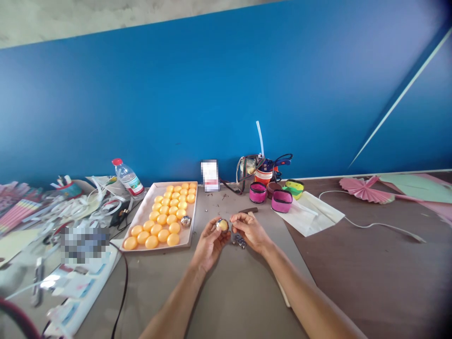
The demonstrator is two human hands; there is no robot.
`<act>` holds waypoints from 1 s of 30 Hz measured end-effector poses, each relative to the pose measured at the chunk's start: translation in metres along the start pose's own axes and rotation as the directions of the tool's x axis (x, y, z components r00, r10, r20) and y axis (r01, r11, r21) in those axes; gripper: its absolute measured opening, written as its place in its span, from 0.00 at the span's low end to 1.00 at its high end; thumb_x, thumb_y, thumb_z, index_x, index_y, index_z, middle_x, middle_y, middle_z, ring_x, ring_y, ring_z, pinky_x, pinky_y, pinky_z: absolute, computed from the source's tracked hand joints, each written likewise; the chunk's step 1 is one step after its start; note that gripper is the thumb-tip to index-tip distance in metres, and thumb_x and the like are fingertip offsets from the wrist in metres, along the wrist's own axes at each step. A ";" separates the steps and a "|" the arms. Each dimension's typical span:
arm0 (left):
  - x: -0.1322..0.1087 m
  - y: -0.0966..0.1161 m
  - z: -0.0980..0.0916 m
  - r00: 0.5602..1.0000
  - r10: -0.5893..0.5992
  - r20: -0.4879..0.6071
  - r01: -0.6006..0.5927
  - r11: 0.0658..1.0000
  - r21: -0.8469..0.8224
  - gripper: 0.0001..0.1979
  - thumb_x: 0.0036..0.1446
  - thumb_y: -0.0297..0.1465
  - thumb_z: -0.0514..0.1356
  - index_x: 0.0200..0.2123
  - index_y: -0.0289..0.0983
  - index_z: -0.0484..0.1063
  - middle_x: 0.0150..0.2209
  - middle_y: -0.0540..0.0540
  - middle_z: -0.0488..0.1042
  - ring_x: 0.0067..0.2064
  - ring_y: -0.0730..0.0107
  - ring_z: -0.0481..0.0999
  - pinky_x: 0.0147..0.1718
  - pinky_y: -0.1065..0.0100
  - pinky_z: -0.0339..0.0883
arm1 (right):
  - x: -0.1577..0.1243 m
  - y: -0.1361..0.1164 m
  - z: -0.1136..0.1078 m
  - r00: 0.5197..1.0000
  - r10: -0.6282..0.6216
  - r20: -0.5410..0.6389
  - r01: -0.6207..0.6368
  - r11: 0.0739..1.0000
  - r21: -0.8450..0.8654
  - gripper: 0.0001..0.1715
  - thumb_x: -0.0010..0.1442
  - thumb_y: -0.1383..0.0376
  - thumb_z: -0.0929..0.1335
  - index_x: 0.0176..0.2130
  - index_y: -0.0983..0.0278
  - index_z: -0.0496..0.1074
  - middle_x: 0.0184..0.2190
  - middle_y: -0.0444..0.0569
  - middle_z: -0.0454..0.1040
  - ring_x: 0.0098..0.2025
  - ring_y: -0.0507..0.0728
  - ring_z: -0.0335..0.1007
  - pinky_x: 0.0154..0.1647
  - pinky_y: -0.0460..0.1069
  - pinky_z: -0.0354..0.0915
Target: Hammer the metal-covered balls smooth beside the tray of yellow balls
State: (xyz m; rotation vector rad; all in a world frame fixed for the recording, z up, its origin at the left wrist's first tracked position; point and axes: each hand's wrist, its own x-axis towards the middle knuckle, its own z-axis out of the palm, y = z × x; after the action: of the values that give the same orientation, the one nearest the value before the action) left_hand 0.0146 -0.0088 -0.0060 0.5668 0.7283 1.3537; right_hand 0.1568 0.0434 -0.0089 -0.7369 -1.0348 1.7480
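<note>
My left hand (211,242) is closed around a small ball (223,225), pale yellow-orange where bare and partly covered in shiny silver bits. At its right side, my right hand (249,230) has thumb and forefinger pinched together; whatever they hold is too small to make out. A little pile of shiny silver pieces (240,241) lies on the mat just below both hands. Left of them stands a shallow tray (155,189) with rows of orange balls (161,219) that look like table tennis balls. One fully silver ball (186,221) sits at the tray's right side.
Behind the hands are a small upright card or screen (210,175), pink bands (281,201), a green band (294,187) and a cup (263,176). White paper (310,214) lies right. A bottle (129,178), tangled strips (95,200) and a dark cable (124,287) crowd the left.
</note>
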 end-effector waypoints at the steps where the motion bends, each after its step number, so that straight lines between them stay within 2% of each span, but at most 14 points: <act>1: 0.000 0.000 0.000 1.000 0.003 -0.001 -0.003 1.000 0.005 0.20 0.47 0.29 0.65 0.45 0.38 0.66 0.35 0.47 0.74 0.33 0.70 0.74 0.40 0.65 0.65 | 0.000 0.001 0.000 1.000 -0.003 0.004 0.003 1.000 -0.013 0.09 0.42 0.63 0.72 0.26 0.63 0.71 0.22 0.41 0.69 0.22 0.48 0.60 0.26 0.45 0.55; 7: -0.001 -0.001 0.001 1.000 0.025 0.000 -0.025 0.999 0.030 0.21 0.46 0.28 0.65 0.46 0.38 0.67 0.37 0.46 0.73 0.36 0.70 0.74 0.41 0.65 0.64 | 0.000 0.002 -0.002 0.999 -0.036 0.006 0.037 0.988 -0.148 0.11 0.45 0.61 0.70 0.30 0.63 0.69 0.18 0.39 0.66 0.21 0.48 0.59 0.25 0.46 0.52; 13: -0.001 -0.002 0.004 0.999 0.036 -0.025 -0.034 0.995 0.089 0.22 0.45 0.29 0.65 0.46 0.38 0.66 0.39 0.46 0.73 0.37 0.68 0.74 0.41 0.66 0.65 | -0.003 0.001 0.000 0.996 -0.085 0.005 0.081 0.929 -0.362 0.07 0.49 0.60 0.68 0.26 0.61 0.70 0.17 0.38 0.62 0.22 0.48 0.55 0.26 0.46 0.50; 22: 0.001 -0.007 0.001 0.988 0.146 -0.054 -0.131 0.967 0.219 0.21 0.44 0.31 0.66 0.44 0.39 0.70 0.43 0.46 0.72 0.41 0.67 0.73 0.45 0.64 0.64 | -0.001 0.005 -0.002 0.999 -0.050 0.017 0.053 0.928 -0.369 0.09 0.49 0.58 0.68 0.27 0.62 0.70 0.18 0.39 0.61 0.22 0.48 0.53 0.25 0.45 0.49; 30: 0.001 -0.009 -0.002 0.983 0.170 -0.074 -0.140 0.942 0.306 0.21 0.44 0.31 0.66 0.45 0.39 0.70 0.43 0.45 0.73 0.41 0.67 0.73 0.42 0.67 0.65 | 0.002 0.010 -0.007 0.999 0.010 0.050 0.005 0.957 -0.291 0.09 0.48 0.58 0.69 0.25 0.61 0.70 0.17 0.39 0.60 0.21 0.48 0.53 0.23 0.46 0.48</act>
State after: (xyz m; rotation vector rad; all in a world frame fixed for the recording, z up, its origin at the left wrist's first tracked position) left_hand 0.0188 -0.0096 -0.0143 0.8160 0.9973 1.4351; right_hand 0.1582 0.0453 -0.0210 -0.8788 -1.3456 1.6421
